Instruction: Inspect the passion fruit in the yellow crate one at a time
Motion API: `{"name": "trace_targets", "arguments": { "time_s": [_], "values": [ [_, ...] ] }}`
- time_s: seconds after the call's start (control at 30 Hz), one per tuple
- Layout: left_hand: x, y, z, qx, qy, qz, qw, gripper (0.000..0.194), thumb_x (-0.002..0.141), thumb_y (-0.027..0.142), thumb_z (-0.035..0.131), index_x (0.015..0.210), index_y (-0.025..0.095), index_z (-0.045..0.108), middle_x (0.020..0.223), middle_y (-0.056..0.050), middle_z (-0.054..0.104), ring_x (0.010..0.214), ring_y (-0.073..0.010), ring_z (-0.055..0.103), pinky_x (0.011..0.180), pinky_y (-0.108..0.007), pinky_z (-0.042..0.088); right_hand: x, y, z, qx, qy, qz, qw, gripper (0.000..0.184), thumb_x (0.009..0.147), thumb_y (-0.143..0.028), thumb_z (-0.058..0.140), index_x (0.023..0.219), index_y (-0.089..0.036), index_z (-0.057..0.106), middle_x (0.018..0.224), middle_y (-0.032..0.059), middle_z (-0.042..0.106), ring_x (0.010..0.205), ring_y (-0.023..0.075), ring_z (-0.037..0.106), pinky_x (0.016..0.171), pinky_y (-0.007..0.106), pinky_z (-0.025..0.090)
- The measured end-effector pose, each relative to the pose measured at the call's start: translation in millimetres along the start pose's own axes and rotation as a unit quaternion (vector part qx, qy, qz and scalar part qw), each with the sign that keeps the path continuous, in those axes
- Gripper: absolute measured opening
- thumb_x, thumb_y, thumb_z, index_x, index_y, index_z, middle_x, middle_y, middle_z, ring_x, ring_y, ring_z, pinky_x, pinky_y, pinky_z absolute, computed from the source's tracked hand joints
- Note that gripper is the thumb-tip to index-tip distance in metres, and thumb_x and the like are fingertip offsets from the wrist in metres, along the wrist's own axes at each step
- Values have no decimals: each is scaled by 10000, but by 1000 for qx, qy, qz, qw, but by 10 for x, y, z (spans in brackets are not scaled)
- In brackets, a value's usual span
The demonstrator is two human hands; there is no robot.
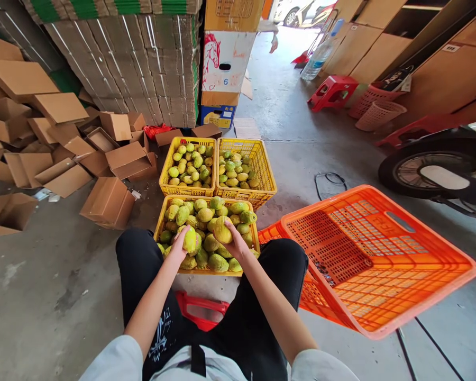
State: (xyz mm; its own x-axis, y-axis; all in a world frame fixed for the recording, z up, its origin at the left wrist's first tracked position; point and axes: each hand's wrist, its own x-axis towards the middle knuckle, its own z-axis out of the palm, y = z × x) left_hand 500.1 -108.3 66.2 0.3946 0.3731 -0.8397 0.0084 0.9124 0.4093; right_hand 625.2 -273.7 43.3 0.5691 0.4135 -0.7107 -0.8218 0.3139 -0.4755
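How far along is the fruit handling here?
Apparently partway: the rear-left crate and rear-right crate already hold fruit. The left hand and right hand each grip one. Seemingly left: the front crate's heap, though its sorting status can't be told.

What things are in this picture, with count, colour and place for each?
Rectangular plastic crates: three, yellow, ahead
Oval fruits: many, green-yellow, in crates and hands
Meshed plastic crate: at least one, orange, right
Open cardboard boxes: many, brown, left
Flat cardboard stacks: several, brown, rear
Horse-print cardboard box: one, white, far centre
Closed cardboard boxes: several, brown, right
Plastic stools: at least two, red, far right, below
Round plastic baskets: two, pink, right
Plastic bottle: one, clear, far right
Spoked wheel: one, black, right
Left hand: one, bare, holding fruit
Right hand: one, bare, holding fruit
Legs: two, black trousers, bottom
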Motion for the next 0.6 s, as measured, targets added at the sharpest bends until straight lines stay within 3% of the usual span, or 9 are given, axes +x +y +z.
{"name": "trace_targets", "arguments": {
  "time_s": [0.1,0.27,0.43,0.6],
  "values": [
    [-38,7,32,14,47,-2,999,74,1205,254,817,1178,216,759,827,-12,787,648,-230,841,658,-318,768,-12,12,27,-10,20,-8,1000,210,1000,-241,927,1128,-289,769,1037,63,929,1227,348,955,992,454,865],
    [-120,48,81,3,33,-26,999,241,1229,396,737,1293,170,791,878,-88,848,659,-275,857,586,-353,759,49,5,-6,1,39,-5,999,171,992,-347,927,1053,-294,776,931,28,905,1148,341,965,943,415,851],
    [-167,58,101,3,29,-29,999,342,1275,396,632,1355,122,820,916,-126,881,718,-291,893,631,-351,766,152,20,-95,28,36,-7,999,156,988,-365,910,1070,-282,806,882,14,895,916,287,939,751,338,799],
    [-179,45,123,-15,38,-17,999,274,1313,331,643,1404,143,821,977,-114,893,804,-265,915,716,-317,777,250,56,-163,34,29,-28,999,285,968,-507,920,1131,-299,814,904,7,900,1007,324,969,825,400,840]
  ]
}}
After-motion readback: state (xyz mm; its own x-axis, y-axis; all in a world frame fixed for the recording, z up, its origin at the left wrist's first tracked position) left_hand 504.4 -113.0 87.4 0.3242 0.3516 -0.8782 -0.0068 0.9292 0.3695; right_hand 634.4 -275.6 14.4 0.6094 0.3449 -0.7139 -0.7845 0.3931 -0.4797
